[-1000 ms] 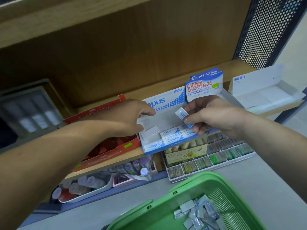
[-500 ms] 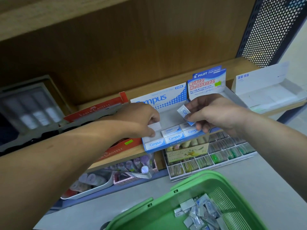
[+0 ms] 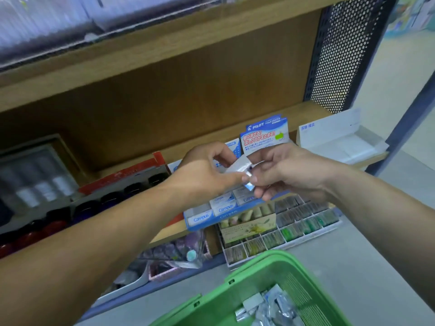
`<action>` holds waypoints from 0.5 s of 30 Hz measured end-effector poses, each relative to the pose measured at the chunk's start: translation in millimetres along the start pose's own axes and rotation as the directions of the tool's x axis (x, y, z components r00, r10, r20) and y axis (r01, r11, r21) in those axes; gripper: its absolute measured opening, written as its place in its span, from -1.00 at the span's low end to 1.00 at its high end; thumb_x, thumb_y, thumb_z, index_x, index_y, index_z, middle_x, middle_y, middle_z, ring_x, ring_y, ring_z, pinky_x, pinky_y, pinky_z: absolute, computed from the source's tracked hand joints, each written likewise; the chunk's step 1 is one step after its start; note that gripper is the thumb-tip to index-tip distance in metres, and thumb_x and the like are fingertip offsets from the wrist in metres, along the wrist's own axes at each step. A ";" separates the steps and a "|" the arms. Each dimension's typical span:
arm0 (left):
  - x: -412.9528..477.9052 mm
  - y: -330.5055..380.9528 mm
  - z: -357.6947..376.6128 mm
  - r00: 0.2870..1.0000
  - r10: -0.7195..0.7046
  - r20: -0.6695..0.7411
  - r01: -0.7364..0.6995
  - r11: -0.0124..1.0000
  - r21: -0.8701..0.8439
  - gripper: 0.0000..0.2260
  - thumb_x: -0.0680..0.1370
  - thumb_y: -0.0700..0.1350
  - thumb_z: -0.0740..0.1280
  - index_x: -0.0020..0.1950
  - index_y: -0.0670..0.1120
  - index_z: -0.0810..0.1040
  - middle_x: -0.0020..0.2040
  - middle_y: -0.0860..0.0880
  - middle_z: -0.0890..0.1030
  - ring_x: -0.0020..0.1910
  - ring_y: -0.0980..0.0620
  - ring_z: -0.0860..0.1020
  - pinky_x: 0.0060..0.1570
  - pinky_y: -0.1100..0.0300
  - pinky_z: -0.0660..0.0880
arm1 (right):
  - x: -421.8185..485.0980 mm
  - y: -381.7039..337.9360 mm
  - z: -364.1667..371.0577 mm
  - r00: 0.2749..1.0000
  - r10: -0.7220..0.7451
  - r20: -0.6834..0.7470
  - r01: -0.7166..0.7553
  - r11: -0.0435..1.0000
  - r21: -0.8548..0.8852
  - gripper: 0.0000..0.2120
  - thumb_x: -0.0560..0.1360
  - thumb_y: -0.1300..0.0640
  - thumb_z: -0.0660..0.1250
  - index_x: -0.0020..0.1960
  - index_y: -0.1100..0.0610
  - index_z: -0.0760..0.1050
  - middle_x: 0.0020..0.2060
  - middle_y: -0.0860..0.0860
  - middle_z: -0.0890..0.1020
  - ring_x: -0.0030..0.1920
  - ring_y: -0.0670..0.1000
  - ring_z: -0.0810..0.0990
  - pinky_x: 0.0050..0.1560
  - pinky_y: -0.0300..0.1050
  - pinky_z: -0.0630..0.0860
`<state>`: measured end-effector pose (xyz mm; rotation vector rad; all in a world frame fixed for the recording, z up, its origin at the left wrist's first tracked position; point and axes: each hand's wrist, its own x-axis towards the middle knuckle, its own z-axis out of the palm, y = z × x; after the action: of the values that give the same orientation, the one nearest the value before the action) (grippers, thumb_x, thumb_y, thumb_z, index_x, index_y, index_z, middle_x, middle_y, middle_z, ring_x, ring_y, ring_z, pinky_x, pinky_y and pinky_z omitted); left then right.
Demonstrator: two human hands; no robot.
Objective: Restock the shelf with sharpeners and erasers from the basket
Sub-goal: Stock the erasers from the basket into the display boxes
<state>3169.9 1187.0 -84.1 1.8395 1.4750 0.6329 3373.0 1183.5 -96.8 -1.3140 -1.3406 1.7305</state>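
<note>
Both my hands meet above the blue-and-white Campus eraser box (image 3: pixel 202 218) on the wooden shelf. My left hand (image 3: pixel 207 175) pinches a white wrapped eraser (image 3: pixel 237 166) between thumb and fingers. Pinched in the fingertips of my right hand (image 3: pixel 289 175) is a small blue-and-white eraser (image 3: pixel 249 185), which touches the white one. Several Campus erasers (image 3: pixel 222 204) lie in the front row of the box. The green basket (image 3: pixel 249 278) sits at the bottom, with several wrapped erasers and sharpeners (image 3: pixel 270 307) inside.
A Pilot foam eraser box (image 3: pixel 264 137) stands right behind my hands. To the right sits a white display box (image 3: pixel 341 142); to the left, a red box (image 3: pixel 131 172). Below the shelf are a divided tray of small items (image 3: pixel 306 224) and a clear tub (image 3: pixel 179 250).
My left hand has lifted out of the Campus box with a white eraser and met my right hand. The view has tilted up and the upper shelf now shows.
</note>
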 end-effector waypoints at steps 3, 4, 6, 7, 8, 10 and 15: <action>-2.0 4.2 1.5 0.998 -0.006 -0.058 0.007 1.000 0.018 -0.69 0.37 0.07 0.64 -0.06 0.03 0.58 -0.38 0.26 0.58 -0.50 0.27 0.41 -0.44 0.37 0.30 | -5.5 -4.0 6.7 0.999 -0.015 0.031 0.013 0.998 0.061 -0.68 0.54 0.06 0.45 0.20 0.23 0.60 -0.08 0.14 0.72 -0.22 0.10 0.69 -0.27 -0.11 0.64; -2.1 5.5 1.6 0.998 0.007 -0.069 -0.006 1.000 0.017 -0.67 0.35 0.07 0.65 -0.05 0.03 0.58 -0.28 0.21 0.64 -0.45 0.27 0.43 -0.38 0.31 0.37 | -5.5 -4.3 10.9 1.000 -0.021 -0.009 0.022 0.997 0.075 -0.73 0.56 0.04 0.44 0.14 0.21 0.62 -0.16 0.11 0.72 -0.25 0.09 0.69 -0.29 -0.11 0.65; -1.3 7.4 0.0 0.998 0.010 -0.063 -0.009 1.000 0.012 -0.65 0.33 0.03 0.66 -0.02 0.06 0.58 -0.12 0.07 0.69 -0.33 0.16 0.55 -0.22 0.12 0.55 | -2.9 -4.2 19.2 0.997 -0.026 -0.079 0.034 0.994 0.102 -0.81 0.58 0.06 0.42 0.07 0.19 0.59 -0.28 0.08 0.69 -0.27 0.12 0.72 -0.29 -0.09 0.68; -1.0 7.4 -1.0 0.999 0.001 -0.044 -0.001 1.000 0.003 -0.63 0.32 -0.01 0.67 0.00 0.07 0.58 -0.10 0.02 0.70 -0.27 0.06 0.61 -0.15 0.04 0.60 | -1.1 -4.6 22.2 0.996 -0.024 -0.087 0.033 0.993 0.113 -0.82 0.60 0.08 0.40 0.08 0.20 0.57 -0.28 0.09 0.69 -0.24 0.16 0.74 -0.26 -0.06 0.70; -0.1 5.2 -3.5 1.000 -0.008 -0.022 0.008 1.000 -0.009 -0.62 0.32 -0.07 0.67 0.01 0.08 0.58 -0.07 -0.02 0.70 -0.23 -0.02 0.65 -0.12 0.00 0.61 | 0.7 -5.9 24.5 0.996 -0.017 -0.087 0.029 0.991 0.134 -0.81 0.61 0.09 0.38 0.11 0.22 0.55 -0.24 0.13 0.70 -0.20 0.22 0.75 -0.23 -0.01 0.71; 0.6 -0.8 -12.9 1.000 -0.021 0.007 0.021 0.998 -0.051 -0.62 0.35 -0.17 0.66 0.04 0.06 0.60 -0.03 -0.08 0.70 -0.24 -0.03 0.64 -0.15 0.09 0.58 | 5.2 -8.6 24.9 0.994 -0.001 -0.111 0.025 0.975 0.220 -0.76 0.64 0.11 0.34 0.20 0.25 0.49 -0.09 0.21 0.72 -0.16 0.32 0.74 -0.22 0.07 0.71; 1.2 -21.8 -46.3 0.995 -0.046 0.083 0.027 0.976 0.216 -0.84 0.45 -0.08 0.59 -0.03 0.07 0.67 -0.03 -0.02 0.69 -0.12 0.01 0.65 -0.13 0.18 0.56 | 16.1 -3.9 14.3 0.965 -0.022 -0.263 0.040 0.997 0.065 -0.78 0.59 0.13 0.37 0.15 0.25 0.55 -0.08 0.18 0.74 -0.29 0.19 0.72 -0.29 -0.01 0.66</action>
<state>3122.3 1200.5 -70.9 1.9710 1.5654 0.3815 3353.7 1193.5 -98.6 -1.4182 -1.1345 1.5067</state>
